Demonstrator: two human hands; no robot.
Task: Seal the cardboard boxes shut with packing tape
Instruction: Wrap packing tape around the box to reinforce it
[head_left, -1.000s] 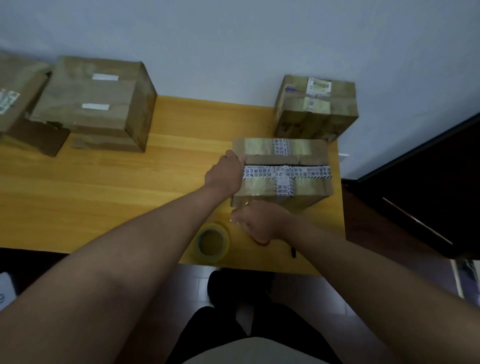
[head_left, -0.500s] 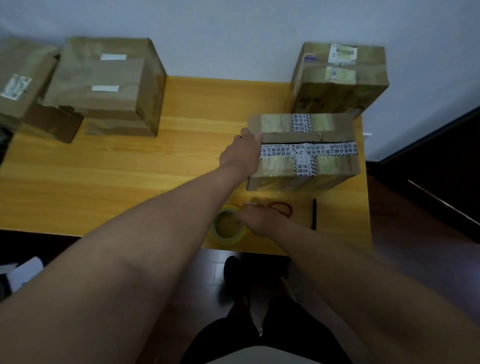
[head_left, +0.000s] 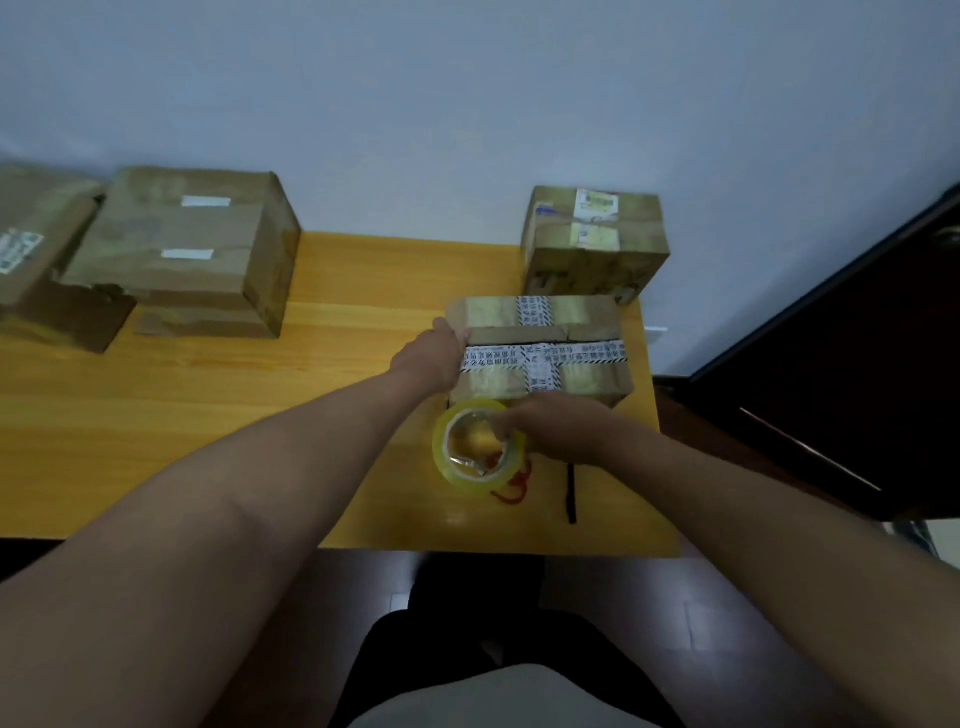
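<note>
I'm looking down over both forearms at the wooden table (head_left: 218, 426). My left hand (head_left: 434, 358) is up at the left end of the near box (head_left: 540, 353), right of centre in the frame, fingers wrapped round its upper left edge. That box lies with its long axis running left to right across the picture, printed white tape crossing its top both ways. Just below it, my right hand (head_left: 558, 434) has the tape roll (head_left: 480, 447) off the table, fingers hooked through the core, the roll tilted so its open hole faces up towards the camera. Under the roll I catch red scissor handles (head_left: 514, 486), and beside them a dark pen (head_left: 571, 493) pointing away from me. Behind the near box, against the wall, sits a second box (head_left: 592, 244) with labels on top. At upper left, two larger boxes (head_left: 182, 249) sit side by side, the left one cut by the frame edge
</note>
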